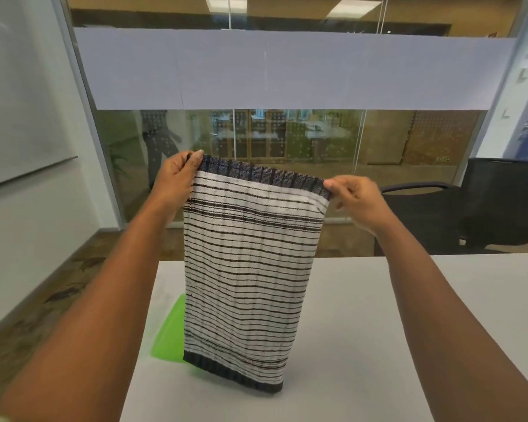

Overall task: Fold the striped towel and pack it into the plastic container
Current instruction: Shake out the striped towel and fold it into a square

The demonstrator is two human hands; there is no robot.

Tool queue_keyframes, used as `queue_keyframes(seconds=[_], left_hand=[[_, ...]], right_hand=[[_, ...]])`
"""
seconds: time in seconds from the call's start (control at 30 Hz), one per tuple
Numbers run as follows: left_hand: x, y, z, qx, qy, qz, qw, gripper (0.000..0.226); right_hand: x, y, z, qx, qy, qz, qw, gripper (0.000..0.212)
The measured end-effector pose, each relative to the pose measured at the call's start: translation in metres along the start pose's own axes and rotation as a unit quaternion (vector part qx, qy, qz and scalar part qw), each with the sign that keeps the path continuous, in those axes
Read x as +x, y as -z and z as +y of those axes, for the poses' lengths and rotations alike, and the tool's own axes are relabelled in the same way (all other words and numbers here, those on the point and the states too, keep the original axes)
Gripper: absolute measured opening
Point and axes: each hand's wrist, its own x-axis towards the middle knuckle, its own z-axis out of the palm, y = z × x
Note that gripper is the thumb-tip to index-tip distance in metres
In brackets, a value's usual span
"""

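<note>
The striped towel (250, 269) hung upright in the air above the table (363, 330), held by its two top corners. It was white with thin dark horizontal stripes running across its whole length, closer and heavier in a cluster near the top, and it had a dark woven band along the top edge and another along the bottom hem. The cloth looked ribbed and slightly wavy, and its lower edge sloped down toward the right, close to the tabletop; whether it touched could not be told.

The left hand (174, 178) pinched the top left corner between thumb and fingers, closed tight on the dark band. The right hand (355, 199) pinched the top right corner the same way, a little lower than the left.

Behind the towel's lower left part, a green plastic piece (169, 333) lay flat on the white table, mostly hidden. Beyond the table stood a black chair (485, 205) and a glass wall (287, 71).
</note>
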Motion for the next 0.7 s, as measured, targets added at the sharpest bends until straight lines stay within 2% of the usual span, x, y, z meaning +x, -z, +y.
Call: queue_keyframes(seconds=[0.13,0.2,0.3,0.4,0.47,0.57,0.7], left_hand=[[0.005,0.001,0.005,0.030,-0.001,-0.009,1.000,0.030],[0.010,0.001,0.005,0.093,0.014,-0.038,0.995,0.027],[0.016,-0.003,-0.003,0.159,0.090,-0.104,0.978,0.023],[0.016,-0.015,-0.015,0.091,0.185,-0.164,0.965,0.019],[0.015,-0.027,-0.025,0.017,0.227,-0.163,0.960,0.019],[0.021,-0.044,-0.033,0.022,0.187,-0.115,0.975,0.028],[0.035,-0.054,-0.024,-0.024,0.064,-0.056,0.996,0.031]], right_hand=[[0.013,0.017,-0.010,0.049,0.029,0.067,0.996,0.020],[0.018,0.024,-0.010,0.028,0.015,0.047,0.998,0.027],[0.025,0.023,-0.001,-0.033,-0.081,-0.017,0.996,0.028],[0.026,0.010,0.016,-0.001,-0.193,-0.010,0.981,0.019],[0.025,0.000,0.028,0.023,-0.211,0.033,0.977,0.016],[0.028,-0.007,0.034,0.001,-0.168,0.109,0.980,0.015],[0.037,0.004,0.028,-0.013,-0.117,0.192,0.974,0.014]])
